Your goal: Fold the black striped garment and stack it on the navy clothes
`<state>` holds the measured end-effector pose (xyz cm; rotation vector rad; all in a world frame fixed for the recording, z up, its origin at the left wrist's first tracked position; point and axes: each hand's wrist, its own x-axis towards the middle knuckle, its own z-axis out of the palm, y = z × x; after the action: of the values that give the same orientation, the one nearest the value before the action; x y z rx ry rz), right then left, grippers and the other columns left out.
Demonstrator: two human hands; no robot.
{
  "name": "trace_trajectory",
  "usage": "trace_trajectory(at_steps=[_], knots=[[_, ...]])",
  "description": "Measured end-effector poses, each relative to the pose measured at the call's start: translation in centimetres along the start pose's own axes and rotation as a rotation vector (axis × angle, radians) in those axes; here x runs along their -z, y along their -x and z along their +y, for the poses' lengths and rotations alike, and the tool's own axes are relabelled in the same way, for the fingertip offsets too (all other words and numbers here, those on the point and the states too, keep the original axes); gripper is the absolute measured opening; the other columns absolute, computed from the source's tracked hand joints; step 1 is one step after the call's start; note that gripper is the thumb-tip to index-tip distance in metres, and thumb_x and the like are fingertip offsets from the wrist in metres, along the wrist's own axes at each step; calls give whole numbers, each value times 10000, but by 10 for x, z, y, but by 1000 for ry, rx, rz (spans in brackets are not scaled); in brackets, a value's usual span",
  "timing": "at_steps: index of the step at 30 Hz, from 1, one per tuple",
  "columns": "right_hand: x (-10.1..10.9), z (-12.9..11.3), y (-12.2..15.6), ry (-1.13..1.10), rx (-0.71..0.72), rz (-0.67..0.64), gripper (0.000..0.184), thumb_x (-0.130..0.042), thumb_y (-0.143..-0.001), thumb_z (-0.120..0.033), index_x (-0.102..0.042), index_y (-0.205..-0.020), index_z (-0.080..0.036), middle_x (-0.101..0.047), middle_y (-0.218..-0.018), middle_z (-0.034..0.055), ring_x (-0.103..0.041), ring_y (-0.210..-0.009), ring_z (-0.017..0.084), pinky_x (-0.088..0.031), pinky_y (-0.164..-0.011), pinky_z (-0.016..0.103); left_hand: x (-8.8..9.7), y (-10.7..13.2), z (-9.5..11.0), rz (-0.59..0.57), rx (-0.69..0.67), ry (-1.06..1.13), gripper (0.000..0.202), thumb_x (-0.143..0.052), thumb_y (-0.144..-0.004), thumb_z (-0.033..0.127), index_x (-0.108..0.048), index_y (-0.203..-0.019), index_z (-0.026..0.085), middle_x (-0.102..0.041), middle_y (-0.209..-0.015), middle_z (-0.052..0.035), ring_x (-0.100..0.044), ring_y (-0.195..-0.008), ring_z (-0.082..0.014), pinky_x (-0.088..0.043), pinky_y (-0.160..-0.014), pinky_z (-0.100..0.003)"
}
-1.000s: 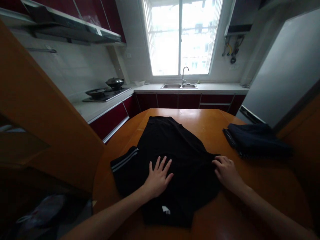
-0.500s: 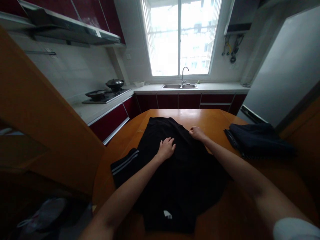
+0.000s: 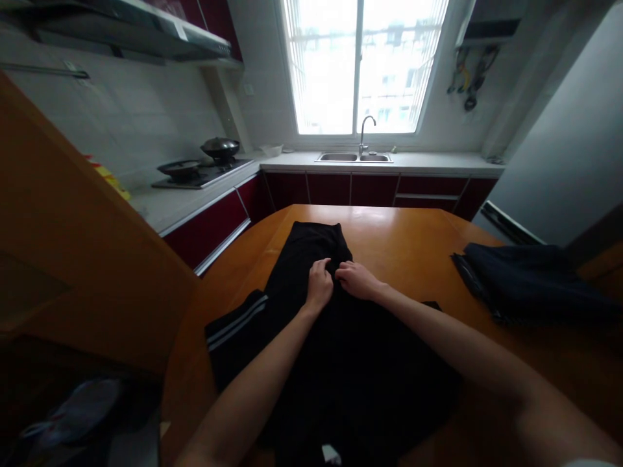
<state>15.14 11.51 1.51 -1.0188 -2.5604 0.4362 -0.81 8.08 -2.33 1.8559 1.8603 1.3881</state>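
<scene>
A black shirt [image 3: 311,350] with white-striped sleeve cuff lies spread on the round wooden table [image 3: 413,246]. Both my hands meet over the middle of the shirt, side by side. My left hand [image 3: 320,285] has its fingers curled and pinches the cloth. My right hand [image 3: 356,279] is closed on a fold of the same cloth, which it has drawn over from the shirt's right edge toward the centre. The far part of the shirt is narrowed where the side is folded in.
A folded dark garment [image 3: 525,282] lies at the table's right edge. A wooden panel [image 3: 73,259] stands close on the left. Behind are a kitchen counter with a stove and pans [image 3: 197,170], a sink [image 3: 353,157] below the window, and a grey fridge [image 3: 569,143].
Both hands have moved from the shirt's near part to its middle. The right hand has pulled the shirt's right side inward until it meets the left hand.
</scene>
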Motion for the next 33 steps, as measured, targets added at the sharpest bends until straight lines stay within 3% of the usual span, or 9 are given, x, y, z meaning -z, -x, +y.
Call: trace_trajectory(at_steps=[3, 6, 9, 13, 17, 21, 25, 29, 33], knots=[[-8, 4, -1, -204, 118, 75, 197, -556, -847, -155, -721, -942, -203, -718, -967, 55, -640, -915, 189, -460, -873, 288, 2, 2, 4, -66, -10, -65, 506, -389, -881, 39, -613, -1311, 186, -614, -1274, -94, -554, -1193, -214, -434, -1071, -372], [-3, 26, -18, -415, -317, 342, 221, -544, -844, -149, -710, -981, -198, -724, -1002, 61, -650, -951, 193, -468, -892, 289, 4, 8, 11, -196, -60, -198, 528, -412, -942, 114, -537, -1423, 292, -578, -1364, -55, -507, -1250, -233, -415, -1071, -407], [5, 52, -40, -497, -670, 415, 254, -612, -760, -96, -693, -990, -164, -706, -1057, 120, -634, -1042, 238, -472, -916, 315, 6, 12, 18, -328, -138, -338, 483, -445, -975, 196, -526, -1433, 327, -541, -1443, -23, -434, -1331, -264, -341, -1120, -463], [7, 68, -66, -613, -800, 301, 219, -687, -739, -104, -656, -951, -152, -686, -820, 83, -656, -792, 216, -529, -730, 305, 8, 14, 20, -386, -174, -420, 474, -424, -988, 216, -515, -1445, 301, -531, -1469, -9, -401, -1362, -266, -278, -1157, -458], [7, 66, -85, -792, -861, 100, 142, -716, -837, -265, -628, -885, -164, -609, -606, 6, -576, -557, 157, -517, -577, 272, 8, 13, 19, -385, -162, -419, 494, -406, -985, 197, -497, -1460, 294, -531, -1466, -16, -408, -1355, -252, -284, -1152, -439], [15, 58, -92, -1014, -825, -163, 295, -652, -907, -451, -635, -884, -157, -661, -638, 29, -616, -568, 176, -559, -608, 295, 8, 12, 19, -368, -143, -388, 511, -399, -976, 182, -474, -1475, 262, -544, -1446, -31, -424, -1342, -243, -293, -1146, -416], [25, 55, -92, -1162, -765, -346, 308, -527, -989, -414, -648, -957, -133, -700, -719, 58, -661, -649, 184, -580, -710, 304, 6, 13, 18, -336, -116, -366, 498, -393, -974, 183, -474, -1465, 197, -559, -1418, -73, -444, -1323, -235, -296, -1143, -402], [32, 59, -90, -1351, -680, -389, 369, -418, -1023, -477, -617, -1091, -175, -670, -698, 19, -633, -584, 167, -560, -643, 277, 5, 13, 19, -322, -84, -360, 466, -388, -974, 189, -507, -1424, 157, -575, -1388, -99, -457, -1311, -238, -296, -1140, -394], [36, 61, -90, -1434, -731, -254, 442, -314, -1017, -562, -570, -1133, -221, -654, -753, 23, -632, -586, 188, -545, -579, 299, 8, 13, 22, -313, -64, -333, 503, -375, -973, 179, -444, -1472, 175, -584, -1370, -96, -471, -1303, -231, -297, -1138, -390]])
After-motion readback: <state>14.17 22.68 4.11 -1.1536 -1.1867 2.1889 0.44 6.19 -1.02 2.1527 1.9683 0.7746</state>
